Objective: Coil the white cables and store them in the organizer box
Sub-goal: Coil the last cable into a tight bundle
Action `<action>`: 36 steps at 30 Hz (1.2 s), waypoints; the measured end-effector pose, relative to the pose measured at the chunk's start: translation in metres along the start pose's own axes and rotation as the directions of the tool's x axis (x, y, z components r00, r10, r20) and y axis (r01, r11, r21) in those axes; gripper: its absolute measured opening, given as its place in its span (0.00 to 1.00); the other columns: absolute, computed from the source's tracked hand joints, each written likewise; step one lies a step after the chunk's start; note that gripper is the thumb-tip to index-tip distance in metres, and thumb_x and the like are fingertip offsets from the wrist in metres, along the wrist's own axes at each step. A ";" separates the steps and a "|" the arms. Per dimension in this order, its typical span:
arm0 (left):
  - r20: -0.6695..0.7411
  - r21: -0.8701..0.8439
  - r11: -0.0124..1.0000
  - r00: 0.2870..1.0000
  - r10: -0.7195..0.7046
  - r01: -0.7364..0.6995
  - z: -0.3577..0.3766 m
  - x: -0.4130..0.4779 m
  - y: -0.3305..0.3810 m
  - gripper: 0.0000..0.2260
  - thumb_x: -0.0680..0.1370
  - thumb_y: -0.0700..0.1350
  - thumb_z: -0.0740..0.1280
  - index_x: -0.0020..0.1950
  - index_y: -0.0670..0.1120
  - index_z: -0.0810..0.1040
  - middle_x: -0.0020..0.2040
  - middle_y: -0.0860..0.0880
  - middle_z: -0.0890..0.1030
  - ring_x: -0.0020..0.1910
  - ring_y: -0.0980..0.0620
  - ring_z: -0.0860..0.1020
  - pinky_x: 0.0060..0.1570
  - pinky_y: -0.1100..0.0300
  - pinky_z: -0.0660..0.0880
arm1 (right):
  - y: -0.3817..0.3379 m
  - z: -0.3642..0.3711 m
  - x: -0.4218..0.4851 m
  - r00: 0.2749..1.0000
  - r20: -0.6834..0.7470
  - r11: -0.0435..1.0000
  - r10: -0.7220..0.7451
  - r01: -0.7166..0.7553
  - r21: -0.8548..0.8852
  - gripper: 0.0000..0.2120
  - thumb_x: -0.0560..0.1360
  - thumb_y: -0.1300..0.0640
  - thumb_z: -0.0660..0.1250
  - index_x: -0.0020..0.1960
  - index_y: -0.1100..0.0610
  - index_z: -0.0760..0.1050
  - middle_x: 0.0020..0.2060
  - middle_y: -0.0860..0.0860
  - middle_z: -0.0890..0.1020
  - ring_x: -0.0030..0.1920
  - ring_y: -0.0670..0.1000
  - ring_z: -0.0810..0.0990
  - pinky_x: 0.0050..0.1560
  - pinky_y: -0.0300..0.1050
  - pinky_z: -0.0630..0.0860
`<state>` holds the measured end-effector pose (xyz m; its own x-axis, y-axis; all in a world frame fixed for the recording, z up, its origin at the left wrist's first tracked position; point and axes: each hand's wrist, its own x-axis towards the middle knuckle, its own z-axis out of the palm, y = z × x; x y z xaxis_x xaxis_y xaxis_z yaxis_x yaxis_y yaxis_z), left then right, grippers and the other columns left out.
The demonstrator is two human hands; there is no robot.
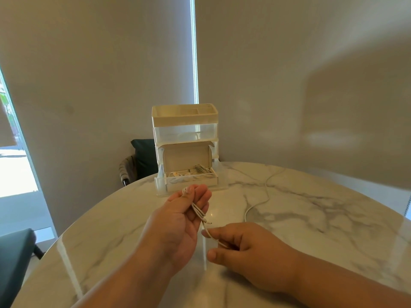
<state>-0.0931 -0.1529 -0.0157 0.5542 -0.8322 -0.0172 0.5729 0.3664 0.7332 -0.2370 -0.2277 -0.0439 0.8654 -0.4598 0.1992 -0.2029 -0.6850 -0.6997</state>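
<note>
Roughly midway: coiled cables (201, 169) already sit in the open lower compartment of the organizer box (184, 117). The left grip (183, 216) holds a few loops of a white cable (198, 210) above the bench (322, 230), and the right grip (244, 247) pinches its tail (the last turns are not yet wound). A loose cable (259, 203) lies uncoiled on the bench to the right, still to do

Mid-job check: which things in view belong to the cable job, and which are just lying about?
Job: white cable, held by left hand and right hand; loose cable strand; organizer box; carton of stored cables.
Lying about: dark cushion; grey cloth; black seat.
</note>
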 end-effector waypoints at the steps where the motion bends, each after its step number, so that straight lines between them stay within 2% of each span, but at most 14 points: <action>1: 0.000 0.019 1.000 1.000 0.006 -0.006 0.000 0.000 -0.001 0.11 0.80 0.40 0.64 0.59 0.38 0.79 0.47 0.42 0.86 0.46 0.49 0.86 0.48 0.57 0.77 | -0.002 0.001 -0.001 0.999 0.000 0.999 -0.037 0.037 -0.011 0.15 0.78 0.46 0.68 0.64 0.39 0.77 0.29 0.43 0.70 0.32 0.39 0.70 0.38 0.32 0.69; 3: 0.006 0.062 0.998 1.000 0.021 -0.022 0.000 -0.001 -0.003 0.10 0.79 0.40 0.64 0.57 0.38 0.80 0.47 0.42 0.86 0.46 0.49 0.86 0.49 0.57 0.77 | -0.004 0.002 -0.001 0.996 -0.004 0.996 -0.086 0.086 -0.016 0.12 0.79 0.47 0.66 0.56 0.29 0.75 0.28 0.46 0.70 0.32 0.40 0.69 0.37 0.37 0.69; 5: 0.002 0.103 0.994 0.999 0.035 -0.035 0.001 -0.001 -0.004 0.09 0.79 0.40 0.65 0.55 0.38 0.81 0.47 0.42 0.86 0.47 0.48 0.86 0.52 0.56 0.77 | -0.006 0.003 -0.001 0.997 0.001 0.997 -0.080 0.080 -0.021 0.19 0.80 0.48 0.64 0.53 0.20 0.68 0.32 0.53 0.75 0.34 0.41 0.72 0.42 0.43 0.74; 7: -0.002 0.132 0.990 0.999 0.047 -0.047 0.002 -0.003 -0.004 0.09 0.78 0.40 0.65 0.54 0.39 0.81 0.47 0.42 0.86 0.48 0.48 0.86 0.54 0.55 0.77 | -0.008 0.004 -0.001 0.998 0.012 0.997 -0.066 0.066 -0.043 0.24 0.80 0.48 0.65 0.53 0.15 0.63 0.33 0.54 0.74 0.35 0.44 0.73 0.45 0.49 0.76; 9: -0.011 0.137 0.989 0.998 0.055 -0.053 0.002 -0.003 -0.004 0.08 0.78 0.40 0.66 0.54 0.38 0.81 0.48 0.41 0.86 0.49 0.47 0.85 0.53 0.56 0.77 | -0.010 0.005 -0.002 0.998 0.020 0.997 -0.058 0.059 -0.045 0.24 0.79 0.47 0.65 0.61 0.19 0.62 0.30 0.50 0.72 0.34 0.45 0.73 0.46 0.52 0.76; 10: -0.018 0.129 0.990 0.998 0.058 -0.055 0.001 -0.003 -0.004 0.09 0.78 0.40 0.66 0.54 0.38 0.81 0.48 0.41 0.86 0.49 0.47 0.85 0.52 0.56 0.77 | -0.010 0.006 -0.002 0.999 0.014 0.999 -0.044 0.045 -0.027 0.26 0.79 0.48 0.66 0.69 0.25 0.61 0.30 0.50 0.74 0.34 0.44 0.74 0.45 0.51 0.77; 13: -0.053 0.104 0.993 0.997 0.053 -0.048 0.001 -0.003 -0.002 0.08 0.79 0.40 0.65 0.55 0.38 0.80 0.48 0.41 0.86 0.48 0.48 0.86 0.48 0.57 0.78 | -0.009 0.004 -0.004 0.999 0.004 0.997 0.043 -0.043 0.058 0.34 0.80 0.50 0.65 0.79 0.38 0.50 0.37 0.52 0.83 0.37 0.40 0.79 0.45 0.39 0.77; 16: -0.062 0.103 0.994 0.997 0.043 -0.036 0.002 -0.004 -0.003 0.08 0.80 0.40 0.65 0.55 0.38 0.80 0.49 0.41 0.86 0.48 0.48 0.86 0.49 0.56 0.78 | -0.012 0.003 -0.004 0.998 0.032 0.999 0.048 -0.048 -0.008 0.30 0.80 0.49 0.65 0.77 0.37 0.55 0.38 0.48 0.83 0.38 0.38 0.79 0.47 0.37 0.76; 18: -0.058 0.121 0.992 0.997 0.043 -0.036 0.002 -0.005 -0.003 0.08 0.80 0.40 0.64 0.55 0.38 0.80 0.49 0.41 0.86 0.48 0.47 0.86 0.49 0.56 0.78 | -0.012 0.003 -0.004 0.999 0.025 0.999 0.044 -0.043 -0.012 0.25 0.80 0.48 0.64 0.73 0.35 0.59 0.35 0.47 0.81 0.36 0.38 0.78 0.44 0.35 0.75; 20: -0.045 0.138 0.990 0.998 0.042 -0.036 0.002 -0.006 -0.003 0.08 0.80 0.40 0.64 0.55 0.38 0.80 0.49 0.40 0.86 0.48 0.47 0.86 0.48 0.56 0.78 | -0.011 0.004 -0.004 0.997 -0.030 0.997 0.064 -0.063 0.053 0.13 0.81 0.46 0.62 0.64 0.36 0.71 0.34 0.49 0.82 0.33 0.38 0.77 0.41 0.33 0.74; 21: -0.028 0.151 0.988 0.999 0.039 -0.034 0.003 -0.008 -0.004 0.08 0.80 0.40 0.65 0.55 0.38 0.80 0.49 0.40 0.86 0.48 0.47 0.86 0.48 0.57 0.78 | -0.012 0.004 -0.004 0.994 -0.052 0.990 0.094 -0.087 0.111 0.10 0.82 0.46 0.61 0.59 0.42 0.78 0.32 0.51 0.82 0.31 0.39 0.76 0.40 0.34 0.75; 23: 0.018 0.183 0.983 0.999 0.029 -0.032 0.006 -0.012 -0.007 0.08 0.79 0.40 0.65 0.54 0.38 0.81 0.49 0.40 0.86 0.48 0.47 0.85 0.44 0.59 0.80 | -0.012 0.004 -0.004 0.982 -0.096 0.969 0.163 -0.141 0.203 0.19 0.82 0.43 0.57 0.49 0.52 0.83 0.29 0.53 0.82 0.29 0.44 0.76 0.39 0.36 0.75; 26: 0.070 0.222 0.974 0.997 0.021 -0.036 0.011 -0.017 -0.012 0.08 0.79 0.40 0.65 0.54 0.38 0.80 0.47 0.41 0.86 0.48 0.48 0.86 0.41 0.61 0.81 | -0.013 0.004 -0.004 0.972 -0.097 0.947 0.215 -0.183 0.263 0.25 0.83 0.42 0.53 0.45 0.54 0.83 0.27 0.55 0.81 0.28 0.48 0.76 0.36 0.37 0.75; 36: 0.103 0.112 0.994 0.995 -0.019 0.008 0.013 -0.019 -0.011 0.09 0.81 0.38 0.61 0.57 0.36 0.78 0.49 0.39 0.86 0.49 0.46 0.85 0.46 0.58 0.81 | -0.015 0.000 -0.001 0.963 -0.060 0.914 0.262 -0.228 0.335 0.29 0.83 0.43 0.51 0.42 0.58 0.83 0.24 0.55 0.76 0.25 0.48 0.71 0.33 0.38 0.71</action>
<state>-0.1177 -0.1469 -0.0141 0.4783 -0.8773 0.0387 0.5061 0.3114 0.8043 -0.2349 -0.2168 -0.0336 0.7528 -0.6564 0.0494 -0.2291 -0.3317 -0.9151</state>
